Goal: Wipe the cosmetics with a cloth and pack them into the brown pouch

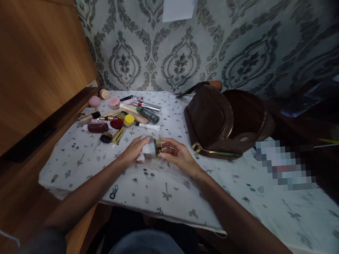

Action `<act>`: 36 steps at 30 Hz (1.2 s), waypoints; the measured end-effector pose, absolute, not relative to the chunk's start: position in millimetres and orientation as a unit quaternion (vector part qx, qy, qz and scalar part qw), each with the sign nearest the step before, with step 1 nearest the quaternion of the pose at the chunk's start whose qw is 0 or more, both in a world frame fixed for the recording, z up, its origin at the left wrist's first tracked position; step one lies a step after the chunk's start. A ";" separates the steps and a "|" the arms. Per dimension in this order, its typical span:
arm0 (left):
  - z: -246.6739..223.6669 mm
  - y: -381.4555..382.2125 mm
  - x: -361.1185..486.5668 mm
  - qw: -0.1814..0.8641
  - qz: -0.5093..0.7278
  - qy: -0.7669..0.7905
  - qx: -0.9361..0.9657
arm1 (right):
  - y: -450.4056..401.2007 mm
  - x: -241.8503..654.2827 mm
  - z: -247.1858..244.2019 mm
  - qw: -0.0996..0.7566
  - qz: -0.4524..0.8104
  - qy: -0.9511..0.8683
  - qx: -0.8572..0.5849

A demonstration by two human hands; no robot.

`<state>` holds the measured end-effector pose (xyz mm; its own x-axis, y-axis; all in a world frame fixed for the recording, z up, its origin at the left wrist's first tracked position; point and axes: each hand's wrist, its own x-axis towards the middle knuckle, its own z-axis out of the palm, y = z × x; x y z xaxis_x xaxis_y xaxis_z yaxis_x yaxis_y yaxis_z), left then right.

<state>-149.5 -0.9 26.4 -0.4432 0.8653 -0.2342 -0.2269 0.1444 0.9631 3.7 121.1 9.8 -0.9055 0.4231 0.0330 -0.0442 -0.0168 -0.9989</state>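
My left hand is closed around a crumpled white tissue that presses against a small greyish, see-through bottle. The bottle lies sideways between my hands, a little above the cloth. At its right end, the fingertips and thumb of my right hand pinch a shiny gold cap. Whether cap and bottle are joined or slightly apart is too blurred to tell. Just beyond my hands lie a white tube and a gold vial.
Several cosmetics, among them a yellow-lidded jar, a dark red bottle and a pink sponge, cover the table's back left. A brown leather bag with its zip undone stands at right. A wooden cabinet borders the left side.
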 end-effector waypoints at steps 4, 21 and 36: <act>19.4 -0.3 -150.9 0.413 0.616 0.610 0.277 | 120.0 4.5 9.7 0.152 0.702 -0.680 -0.144; 31.6 -7.3 -152.9 0.275 0.533 0.650 0.467 | 116.9 2.2 -0.2 0.213 0.653 -0.723 -0.066; 20.4 -2.3 -162.8 0.207 0.536 0.684 0.450 | 112.9 5.7 6.2 0.136 0.671 -0.720 -0.114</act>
